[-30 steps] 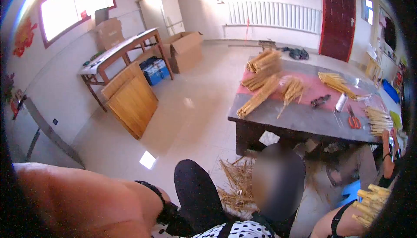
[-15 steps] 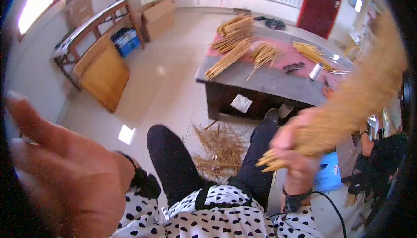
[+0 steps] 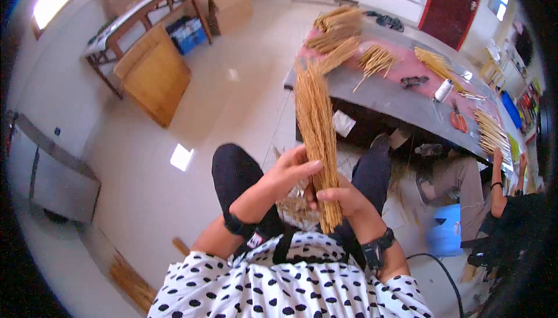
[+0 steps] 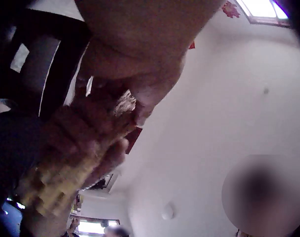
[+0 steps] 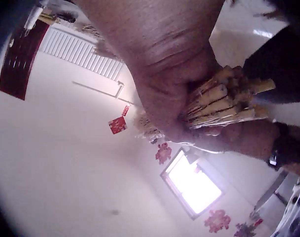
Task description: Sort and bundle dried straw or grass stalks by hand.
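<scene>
The straw bundle (image 3: pixel 317 120) is changing places fast: half a sec ago the R hand (image 3: pixel 344 199) was swinging it out to the person's right, w/ the L hand (image 3: pixel 285 173) spread and empty; now both hands are meeting on it in front of the body. The R hand is gripping low, nr the cut stem ends, thumb across the front; the L hand is clasping just above, thumb in front, fingers going round behind. Brushy tops are pointing up and away, stems toward the lap, b/w the knees. So one-handed carrying is prob giving way to two-handed handling, w/ the hold looking steadier, I'd say. More bundles (image 3: pixel 337 23) are lying on the table (image 3: pixel 378 108) beyond, nr the spool (image 3: pixel 443 90) and scissors (image 3: pixel 459 121), w/ neither hand touching them.
</scene>
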Available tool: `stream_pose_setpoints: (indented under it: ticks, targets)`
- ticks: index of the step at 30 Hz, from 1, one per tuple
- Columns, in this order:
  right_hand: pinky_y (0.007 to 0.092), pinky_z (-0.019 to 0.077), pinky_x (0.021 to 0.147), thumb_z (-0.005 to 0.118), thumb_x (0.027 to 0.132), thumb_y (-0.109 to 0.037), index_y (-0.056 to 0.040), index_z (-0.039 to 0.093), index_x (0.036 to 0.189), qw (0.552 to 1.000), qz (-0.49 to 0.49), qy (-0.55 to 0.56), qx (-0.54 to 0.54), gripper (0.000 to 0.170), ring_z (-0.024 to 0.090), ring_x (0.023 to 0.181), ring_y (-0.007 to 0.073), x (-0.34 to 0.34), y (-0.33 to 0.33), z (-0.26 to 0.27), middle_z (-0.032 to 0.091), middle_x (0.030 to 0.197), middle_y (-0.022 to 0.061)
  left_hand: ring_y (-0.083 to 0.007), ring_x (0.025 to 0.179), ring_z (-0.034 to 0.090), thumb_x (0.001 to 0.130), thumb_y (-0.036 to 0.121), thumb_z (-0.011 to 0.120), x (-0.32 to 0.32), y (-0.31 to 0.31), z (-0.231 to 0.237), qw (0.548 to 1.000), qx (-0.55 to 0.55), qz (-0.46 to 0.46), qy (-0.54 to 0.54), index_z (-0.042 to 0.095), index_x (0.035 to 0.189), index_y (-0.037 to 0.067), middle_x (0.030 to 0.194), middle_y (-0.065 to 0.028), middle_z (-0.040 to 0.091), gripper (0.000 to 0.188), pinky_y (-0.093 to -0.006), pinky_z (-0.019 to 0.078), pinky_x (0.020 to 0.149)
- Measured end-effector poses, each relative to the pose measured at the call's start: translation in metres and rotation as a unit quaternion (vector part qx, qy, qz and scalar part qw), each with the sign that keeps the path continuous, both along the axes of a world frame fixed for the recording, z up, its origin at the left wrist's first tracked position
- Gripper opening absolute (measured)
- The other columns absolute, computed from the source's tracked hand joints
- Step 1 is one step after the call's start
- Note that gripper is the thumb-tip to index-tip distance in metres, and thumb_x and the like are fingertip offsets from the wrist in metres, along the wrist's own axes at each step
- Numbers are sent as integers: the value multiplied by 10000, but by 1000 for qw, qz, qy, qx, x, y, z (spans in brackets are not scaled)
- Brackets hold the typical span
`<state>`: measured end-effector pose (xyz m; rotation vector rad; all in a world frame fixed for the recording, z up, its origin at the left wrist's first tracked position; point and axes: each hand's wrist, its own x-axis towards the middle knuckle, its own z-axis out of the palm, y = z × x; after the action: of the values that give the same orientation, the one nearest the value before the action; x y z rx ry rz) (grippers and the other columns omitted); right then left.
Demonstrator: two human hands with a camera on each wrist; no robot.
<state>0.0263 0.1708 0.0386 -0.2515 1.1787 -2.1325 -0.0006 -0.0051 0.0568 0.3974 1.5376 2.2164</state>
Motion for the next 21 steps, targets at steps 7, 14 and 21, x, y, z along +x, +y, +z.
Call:
stream_pose_setpoints:
  ticks: [7,14,21]
  targets:
    - [319,410,941,659,847,-205,-36,466,1266,952,-137,179,208,492,511,1057,155,13,-7,-68,556,1140,56,-149,1004,563,791,108,710,-3,3,-47,987,-83,132,34,513,1210,-20,1109,-64,600,481,-298,436,915]
    - [292,486,804,494,960,-276,-34,383,1315,946,-152,184,217,444,570,922,154,24,-4,-124,556,1073,71,-121,940,573,804,117,701,10,12,-60,983,-75,164,37,542,1160,-28,1057,-52,616,416,-281,451,879]
    - [320,489,551,409,961,-441,-46,490,1111,985,-138,-29,99,430,576,636,202,30,4,-103,589,824,98,-114,950,565,926,153,550,6,8,-85,990,-48,123,-42,543,1161,-12,1046,-42,611,287,-283,441,885]
